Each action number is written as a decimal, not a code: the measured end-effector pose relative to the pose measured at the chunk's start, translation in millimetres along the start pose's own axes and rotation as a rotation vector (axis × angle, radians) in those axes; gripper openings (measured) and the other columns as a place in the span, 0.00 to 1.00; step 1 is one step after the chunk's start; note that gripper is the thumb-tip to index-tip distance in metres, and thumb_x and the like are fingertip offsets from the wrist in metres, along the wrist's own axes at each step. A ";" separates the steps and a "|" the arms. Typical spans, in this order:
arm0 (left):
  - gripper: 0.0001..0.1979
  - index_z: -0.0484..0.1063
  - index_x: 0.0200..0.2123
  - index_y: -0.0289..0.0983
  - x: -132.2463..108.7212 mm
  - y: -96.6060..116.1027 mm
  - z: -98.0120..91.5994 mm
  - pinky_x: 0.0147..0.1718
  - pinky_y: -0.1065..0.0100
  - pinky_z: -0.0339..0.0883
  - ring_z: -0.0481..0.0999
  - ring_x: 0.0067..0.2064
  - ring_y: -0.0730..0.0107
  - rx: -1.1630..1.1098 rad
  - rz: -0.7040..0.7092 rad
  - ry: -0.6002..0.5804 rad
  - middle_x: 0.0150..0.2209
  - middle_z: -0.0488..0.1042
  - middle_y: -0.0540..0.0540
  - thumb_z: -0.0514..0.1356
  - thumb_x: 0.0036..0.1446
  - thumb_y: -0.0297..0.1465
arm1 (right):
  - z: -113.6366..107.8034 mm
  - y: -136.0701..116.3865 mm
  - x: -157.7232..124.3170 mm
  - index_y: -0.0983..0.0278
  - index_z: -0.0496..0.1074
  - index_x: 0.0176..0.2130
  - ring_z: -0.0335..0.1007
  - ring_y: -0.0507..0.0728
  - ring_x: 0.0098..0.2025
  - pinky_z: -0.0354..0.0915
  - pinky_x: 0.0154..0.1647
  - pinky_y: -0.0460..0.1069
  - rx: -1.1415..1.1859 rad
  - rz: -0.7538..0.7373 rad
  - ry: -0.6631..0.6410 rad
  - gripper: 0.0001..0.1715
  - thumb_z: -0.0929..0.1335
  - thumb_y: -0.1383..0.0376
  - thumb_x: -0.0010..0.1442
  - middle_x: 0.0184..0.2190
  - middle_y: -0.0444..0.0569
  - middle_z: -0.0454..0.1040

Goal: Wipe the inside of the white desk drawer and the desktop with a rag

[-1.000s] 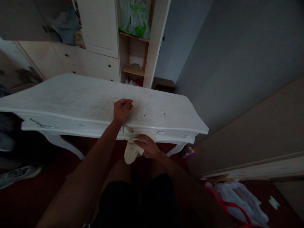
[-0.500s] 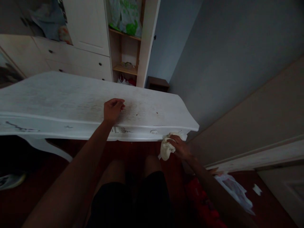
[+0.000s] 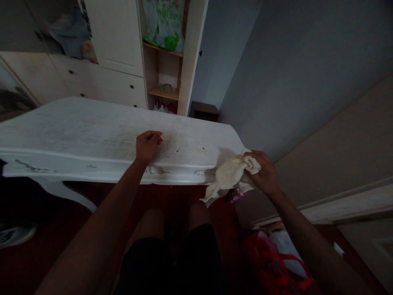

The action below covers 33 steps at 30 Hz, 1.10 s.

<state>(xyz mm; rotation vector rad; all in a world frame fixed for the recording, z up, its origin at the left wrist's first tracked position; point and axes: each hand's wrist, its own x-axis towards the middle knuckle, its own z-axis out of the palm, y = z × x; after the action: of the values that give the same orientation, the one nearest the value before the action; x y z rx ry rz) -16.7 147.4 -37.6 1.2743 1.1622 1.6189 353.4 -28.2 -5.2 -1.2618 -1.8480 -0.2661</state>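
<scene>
A white table with a stained, dusty top stands in front of me. My left hand rests on its top near the front edge, fingers curled under. My right hand grips a crumpled cream cloth at the table's right corner; the cloth drapes over the corner and hangs below the edge. My bare knees show under the table front.
A white wardrobe with drawers and open shelves holding plastic bags stands behind the table. A grey wall runs along the right. A red-and-white bag lies on the dark red floor at my right. A shoe lies at left.
My right hand has carried the cloth from the middle of the table's front edge rightward and up onto the right corner. My left hand has stayed on the tabletop.
</scene>
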 end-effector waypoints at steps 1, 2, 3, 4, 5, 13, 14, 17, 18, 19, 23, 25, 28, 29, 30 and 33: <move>0.10 0.79 0.31 0.34 -0.2 0.1 -0.1 0.25 0.73 0.63 0.70 0.23 0.77 0.001 0.001 -0.002 0.21 0.74 0.51 0.61 0.47 0.32 | -4.1 -3.2 15.6 0.55 0.74 0.48 0.73 0.63 0.48 0.70 0.50 0.59 -0.016 -0.010 0.066 0.21 0.70 0.69 0.54 0.46 0.50 0.75; 0.10 0.79 0.31 0.34 -0.4 0.1 -0.3 0.25 0.73 0.63 0.70 0.23 0.77 0.003 0.004 -0.004 0.21 0.74 0.51 0.61 0.47 0.33 | -6.9 -5.4 30.9 0.56 0.75 0.47 0.74 0.63 0.48 0.70 0.50 0.60 -0.035 -0.024 0.143 0.21 0.71 0.69 0.53 0.46 0.50 0.75; 0.10 0.79 0.31 0.34 -0.4 -0.1 -0.5 0.25 0.73 0.64 0.70 0.23 0.77 0.005 0.008 -0.006 0.21 0.74 0.51 0.61 0.47 0.33 | -8.6 -6.5 45.6 0.56 0.74 0.47 0.73 0.63 0.47 0.70 0.50 0.61 -0.059 -0.029 0.234 0.21 0.72 0.68 0.52 0.45 0.49 0.75; 0.10 0.79 0.30 0.34 -0.4 -0.4 -0.7 0.25 0.73 0.64 0.70 0.23 0.76 0.007 0.011 -0.006 0.21 0.74 0.51 0.61 0.47 0.33 | -8.9 -6.6 59.5 0.57 0.74 0.47 0.73 0.64 0.47 0.69 0.50 0.62 -0.086 -0.038 0.332 0.22 0.72 0.67 0.52 0.45 0.49 0.75; 0.10 0.79 0.30 0.34 -0.2 -0.7 -0.8 0.26 0.73 0.64 0.70 0.23 0.76 0.009 0.013 -0.006 0.21 0.74 0.51 0.61 0.47 0.32 | -7.8 -5.6 72.5 0.56 0.73 0.48 0.72 0.64 0.49 0.68 0.52 0.63 -0.110 -0.040 0.411 0.22 0.73 0.66 0.52 0.45 0.49 0.74; 0.09 0.78 0.30 0.34 -1.7 5.0 -0.5 0.26 0.73 0.65 0.70 0.23 0.76 0.004 -0.036 -0.003 0.21 0.74 0.52 0.60 0.46 0.31 | 53.0 22.5 122.3 0.57 0.65 0.57 0.65 0.68 0.58 0.61 0.60 0.68 -0.069 -0.064 0.490 0.28 0.69 0.61 0.58 0.52 0.53 0.69; 0.09 0.78 0.30 0.34 -2.1 6.3 -0.5 0.26 0.73 0.65 0.70 0.23 0.76 0.007 -0.039 -0.002 0.21 0.74 0.52 0.60 0.47 0.31 | 66.1 25.2 119.3 0.58 0.65 0.58 0.65 0.68 0.58 0.61 0.60 0.68 -0.064 -0.079 0.408 0.28 0.69 0.60 0.58 0.53 0.55 0.69; 0.09 0.78 0.30 0.35 -2.5 8.0 -1.1 0.26 0.73 0.66 0.70 0.23 0.75 0.015 -0.039 -0.002 0.20 0.73 0.52 0.59 0.47 0.31 | 104.8 27.3 100.4 0.61 0.67 0.59 0.66 0.68 0.58 0.65 0.59 0.64 -0.040 -0.157 -0.033 0.28 0.68 0.56 0.61 0.55 0.59 0.71; 0.09 0.78 0.30 0.35 -2.2 7.6 -1.3 0.26 0.73 0.65 0.70 0.23 0.75 0.014 -0.038 -0.003 0.20 0.73 0.52 0.59 0.47 0.31 | 115.5 25.9 92.8 0.61 0.67 0.59 0.67 0.68 0.58 0.67 0.58 0.63 -0.044 -0.197 -0.219 0.30 0.69 0.55 0.61 0.55 0.59 0.72; 0.09 0.78 0.30 0.35 -1.8 6.8 -1.5 0.26 0.73 0.65 0.70 0.23 0.75 0.012 -0.037 -0.005 0.20 0.74 0.52 0.59 0.47 0.32 | 124.0 23.5 85.6 0.61 0.67 0.60 0.67 0.68 0.59 0.65 0.60 0.64 -0.071 -0.207 -0.339 0.31 0.69 0.54 0.61 0.56 0.59 0.72; 0.10 0.79 0.30 0.35 -0.5 3.3 -1.9 0.27 0.73 0.65 0.71 0.24 0.75 0.008 -0.026 -0.007 0.21 0.74 0.52 0.60 0.47 0.33 | 132.9 11.3 72.4 0.63 0.68 0.62 0.62 0.70 0.64 0.57 0.66 0.66 -0.145 -0.150 -0.429 0.33 0.66 0.49 0.64 0.62 0.62 0.68; 0.10 0.79 0.30 0.35 -0.3 3.1 -1.8 0.27 0.72 0.66 0.71 0.24 0.75 0.010 -0.025 -0.007 0.21 0.75 0.51 0.60 0.47 0.33 | 123.5 8.7 75.4 0.61 0.66 0.64 0.59 0.69 0.66 0.55 0.67 0.66 -0.068 -0.185 -0.496 0.36 0.65 0.45 0.64 0.65 0.60 0.65; 0.09 0.79 0.30 0.35 -0.2 3.9 -1.8 0.28 0.72 0.66 0.71 0.24 0.75 0.009 -0.040 -0.007 0.21 0.74 0.52 0.60 0.47 0.33 | 101.3 16.6 82.6 0.57 0.60 0.67 0.56 0.67 0.69 0.54 0.68 0.66 0.106 -0.183 -0.562 0.39 0.64 0.43 0.64 0.68 0.56 0.61; 0.09 0.79 0.30 0.35 0.0 4.0 -1.9 0.28 0.72 0.66 0.71 0.24 0.75 0.014 -0.044 -0.008 0.21 0.74 0.52 0.61 0.47 0.33 | 93.9 23.1 83.7 0.57 0.59 0.68 0.56 0.66 0.69 0.55 0.68 0.65 0.147 -0.145 -0.548 0.39 0.64 0.43 0.65 0.68 0.55 0.61; 0.09 0.79 0.30 0.35 0.3 3.9 -2.0 0.28 0.72 0.66 0.71 0.24 0.75 0.023 -0.044 -0.008 0.21 0.74 0.52 0.61 0.47 0.33 | 87.2 31.6 83.6 0.57 0.59 0.67 0.58 0.65 0.68 0.55 0.68 0.65 0.172 -0.092 -0.515 0.39 0.64 0.44 0.65 0.68 0.55 0.62; 0.10 0.79 0.31 0.35 1.2 2.0 -2.1 0.28 0.72 0.66 0.72 0.24 0.74 0.064 -0.032 -0.020 0.21 0.75 0.51 0.60 0.48 0.33 | 74.2 66.1 76.4 0.59 0.66 0.62 0.65 0.65 0.64 0.58 0.66 0.64 0.203 0.133 -0.339 0.35 0.64 0.44 0.64 0.63 0.56 0.69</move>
<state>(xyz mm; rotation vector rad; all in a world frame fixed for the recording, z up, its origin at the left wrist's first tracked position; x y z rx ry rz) -19.1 147.5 -35.6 1.3025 1.2252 1.5533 360.6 96.7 -11.8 -1.3404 -2.0017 0.2164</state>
